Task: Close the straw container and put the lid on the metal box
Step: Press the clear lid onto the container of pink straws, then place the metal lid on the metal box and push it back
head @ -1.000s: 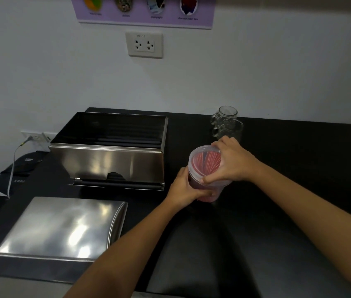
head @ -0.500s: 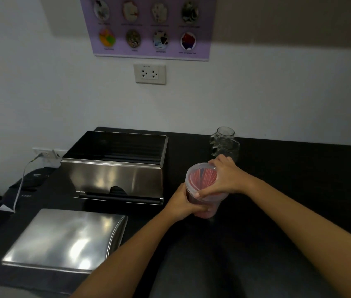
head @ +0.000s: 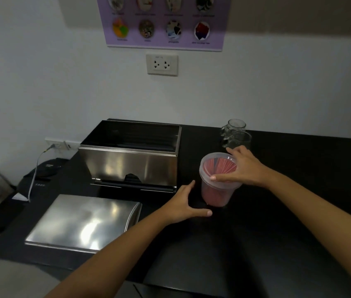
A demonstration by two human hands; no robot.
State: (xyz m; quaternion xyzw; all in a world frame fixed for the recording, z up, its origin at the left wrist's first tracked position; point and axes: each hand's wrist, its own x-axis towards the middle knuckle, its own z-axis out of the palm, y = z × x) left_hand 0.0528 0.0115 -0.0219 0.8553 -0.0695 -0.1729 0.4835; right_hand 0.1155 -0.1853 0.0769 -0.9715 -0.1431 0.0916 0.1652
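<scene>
The straw container (head: 217,186), a clear plastic tub full of red straws, stands upright on the black tabletop (head: 277,211), a little to the right of its middle. Its clear lid (head: 215,166) sits on the top of it. The right hand (head: 243,168) lies over the right part of this lid, with the fingers spread along the rim and the thumb (head: 221,178) pressing on the near edge. The left hand (head: 183,206) is just beside the container on its left, near its base, not touching it; its fingers are apart and it holds nothing.

The metal box (head: 130,153) stands open near the back left part of the tabletop, well to the left of the container. The metal lid (head: 82,222) lies flat at the front left corner, just in front of the box. Two glass jars (head: 235,134) stand behind the container, near the back edge.
</scene>
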